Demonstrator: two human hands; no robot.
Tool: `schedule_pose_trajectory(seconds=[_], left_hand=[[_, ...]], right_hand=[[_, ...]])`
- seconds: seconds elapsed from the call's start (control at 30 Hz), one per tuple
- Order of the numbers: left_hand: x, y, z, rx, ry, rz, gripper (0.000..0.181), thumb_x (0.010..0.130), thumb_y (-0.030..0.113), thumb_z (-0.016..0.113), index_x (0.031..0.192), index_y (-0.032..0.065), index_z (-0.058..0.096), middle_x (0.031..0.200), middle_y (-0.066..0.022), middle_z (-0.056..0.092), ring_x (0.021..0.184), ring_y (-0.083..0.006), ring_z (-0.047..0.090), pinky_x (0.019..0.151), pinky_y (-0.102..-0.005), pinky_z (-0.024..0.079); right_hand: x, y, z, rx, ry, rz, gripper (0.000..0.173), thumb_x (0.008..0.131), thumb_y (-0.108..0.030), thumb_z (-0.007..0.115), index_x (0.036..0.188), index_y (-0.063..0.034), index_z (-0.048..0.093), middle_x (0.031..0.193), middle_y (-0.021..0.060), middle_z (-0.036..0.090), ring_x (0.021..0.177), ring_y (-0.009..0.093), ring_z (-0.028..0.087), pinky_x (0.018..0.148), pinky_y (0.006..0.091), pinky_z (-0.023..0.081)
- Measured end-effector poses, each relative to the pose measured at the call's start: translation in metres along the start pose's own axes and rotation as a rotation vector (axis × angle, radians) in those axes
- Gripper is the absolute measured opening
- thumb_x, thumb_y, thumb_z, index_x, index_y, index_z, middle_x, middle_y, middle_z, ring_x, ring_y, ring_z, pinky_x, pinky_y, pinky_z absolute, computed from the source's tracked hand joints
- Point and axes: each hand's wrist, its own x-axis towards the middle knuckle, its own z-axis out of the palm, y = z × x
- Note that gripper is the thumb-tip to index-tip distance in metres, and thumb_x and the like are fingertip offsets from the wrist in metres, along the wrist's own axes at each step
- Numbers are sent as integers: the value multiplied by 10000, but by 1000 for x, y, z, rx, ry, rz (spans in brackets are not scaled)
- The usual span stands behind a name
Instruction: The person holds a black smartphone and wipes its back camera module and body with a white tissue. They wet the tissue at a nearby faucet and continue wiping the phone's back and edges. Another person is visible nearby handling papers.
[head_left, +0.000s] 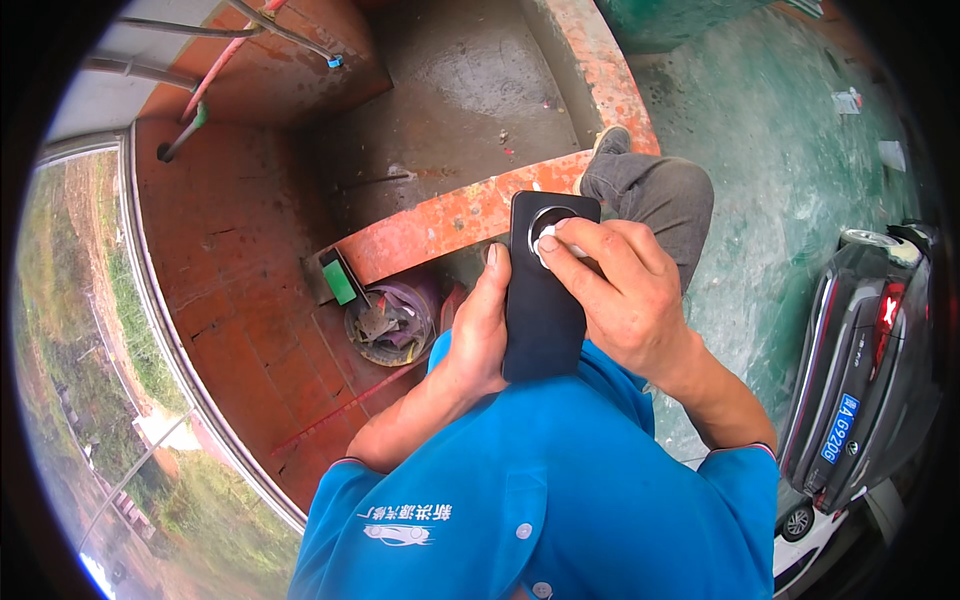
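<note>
My left hand (478, 322) grips a black smartphone (546, 315) along its left edge, its back facing up. A round camera module with a shiny ring (561, 214) sits near the phone's top. With thumb and forefinger, my right hand (626, 292) pinches a small white piece (545, 244) against that ring. Whether the piece is tissue or cloth, I cannot tell. Both hands are held in front of my blue shirt, and the fingers partly cover the camera module.
A low orange-painted ledge (465, 217) borders a wet concrete basin (450, 135). Below it stands a bucket of rubbish (390, 326) beside a green-and-black object (339, 281). Pipes (225, 56) and a window frame (161, 285) are at left; a dark car (862, 375) stands on green flooring (765, 187) at right.
</note>
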Motion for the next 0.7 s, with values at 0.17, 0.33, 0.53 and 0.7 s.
schedule_pose_trajectory(seconds=[0.17, 0.33, 0.53, 0.7], left_hand=[[5, -2, -11, -4, -235, -63, 740, 1113, 628, 262, 1509, 42, 480, 1382, -157, 639, 1186, -267, 680, 965, -422, 605], [2, -2, 5, 0, 12, 8, 743, 1110, 633, 268, 1505, 41, 485, 1333, -176, 666, 1150, -271, 696, 965, -422, 603], [6, -1, -1, 15, -118, -20, 701, 1130, 590, 258, 1515, 45, 473, 1383, -139, 632, 1199, -246, 667, 1005, -396, 578], [4, -4, 6, 71, 16, -3, 703, 1133, 584, 253, 1505, 28, 471, 1358, -127, 633, 1179, -239, 666, 987, -380, 580]], right_hand=[[-6, 9, -7, -36, -4, 92, 382, 730, -24, 726, 1106, 25, 764, 1095, 114, 693, 930, 262, 647, 796, 356, 574], [-13, -2, 0, -25, 13, 120, 414, 727, -21, 721, 1138, 20, 759, 1113, 111, 693, 938, 266, 643, 781, 350, 561], [-10, 8, -3, -47, 25, 105, 393, 738, -51, 719, 1121, 36, 749, 1092, 102, 688, 905, 257, 624, 772, 353, 556], [1, 4, 6, -3, 74, 36, 375, 755, -32, 719, 1123, 29, 757, 1089, 104, 692, 915, 258, 628, 777, 354, 558]])
